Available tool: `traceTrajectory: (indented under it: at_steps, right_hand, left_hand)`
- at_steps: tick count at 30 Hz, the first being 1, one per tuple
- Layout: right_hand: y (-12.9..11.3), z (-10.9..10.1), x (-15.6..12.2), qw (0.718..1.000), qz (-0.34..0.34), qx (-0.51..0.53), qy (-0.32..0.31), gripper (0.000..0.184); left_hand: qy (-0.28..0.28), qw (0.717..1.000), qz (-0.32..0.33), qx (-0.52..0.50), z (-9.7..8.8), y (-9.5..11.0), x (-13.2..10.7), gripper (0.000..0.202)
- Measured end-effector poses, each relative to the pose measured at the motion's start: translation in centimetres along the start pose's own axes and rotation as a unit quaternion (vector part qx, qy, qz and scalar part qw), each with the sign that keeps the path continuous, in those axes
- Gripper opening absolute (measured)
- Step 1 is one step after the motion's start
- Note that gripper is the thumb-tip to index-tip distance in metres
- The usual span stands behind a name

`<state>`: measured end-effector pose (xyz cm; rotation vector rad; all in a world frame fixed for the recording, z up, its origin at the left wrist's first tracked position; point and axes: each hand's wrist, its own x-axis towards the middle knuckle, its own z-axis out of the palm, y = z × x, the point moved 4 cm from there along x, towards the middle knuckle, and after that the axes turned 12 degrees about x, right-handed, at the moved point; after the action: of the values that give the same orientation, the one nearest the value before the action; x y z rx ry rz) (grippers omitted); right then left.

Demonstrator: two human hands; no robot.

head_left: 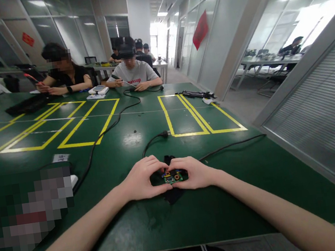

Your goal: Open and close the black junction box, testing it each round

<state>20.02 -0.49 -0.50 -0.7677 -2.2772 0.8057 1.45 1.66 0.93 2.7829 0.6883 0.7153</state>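
A small green circuit board with copper-wound coils and blue and yellow parts sits between my hands, low over the table. My left hand curves round its left side, fingertips at the far edge and thumb at the near edge. From the other side my right hand grips it in the same way, and the thumb tips almost meet. Beneath and behind the board lies a black piece, partly hidden by my hands, so its kind is unclear.
The green table bears yellow tape outlines. A black plug on a cable lies beyond my hands, and a long black cable runs along the left. Black rods lie at the far right. Two people work across the table.
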Motion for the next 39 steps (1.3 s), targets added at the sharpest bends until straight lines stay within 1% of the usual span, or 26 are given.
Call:
traceTrajectory:
  at_steps: [4, 10, 14, 17, 22, 27, 31, 36, 39]
  right_hand:
    - [0.1, -0.4, -0.1, 1.000, 0.000, -0.005, 0.011, 0.024]
    - [0.5, -0.9, -0.4, 0.999, -0.002, -0.040, 0.016, 0.028]
    - [0.7, -1.6, -0.5, 0.998, -0.012, -0.041, 0.044, 0.027]
    - [0.8, -2.0, -0.5, 0.998, -0.016, -0.040, 0.045, 0.027]
    - [0.9, -1.8, -0.4, 0.998, -0.023, -0.043, 0.034, 0.027]
    - [0.8, -1.6, -0.4, 0.998, -0.023, -0.041, 0.029, 0.028]
    - [0.5, -1.4, -0.5, 0.999, -0.025, -0.036, 0.019, 0.027]
    - [0.0, -1.2, -0.5, 0.998, -0.016, -0.061, 0.003, 0.025]
    - [-0.3, -1.1, -0.5, 0.998, -0.011, -0.069, -0.005, 0.024]
  left_hand:
    - [-0.038, 0.999, -0.021, 0.005, 0.5, -0.2, 0.0, 0.053]
    - [-0.056, 0.997, -0.027, 0.040, 0.7, -0.5, -0.1, 0.053]
    - [-0.037, 0.996, -0.036, 0.071, 0.8, -0.9, -0.3, 0.052]
    - [-0.022, 0.996, -0.032, 0.076, 0.8, -1.1, -0.4, 0.047]
    - [-0.048, 0.996, -0.032, 0.065, 0.6, -0.9, -0.1, 0.038]
    - [-0.042, 0.996, -0.046, 0.059, 0.4, -0.5, 0.2, 0.028]
    - [-0.039, 0.995, -0.055, 0.077, 0.5, -0.4, 0.2, 0.030]
    - [-0.024, 0.992, -0.038, 0.116, 0.5, -0.2, 0.4, 0.033]
    - [-0.032, 0.993, -0.033, 0.112, 0.6, 0.0, 0.4, 0.035]
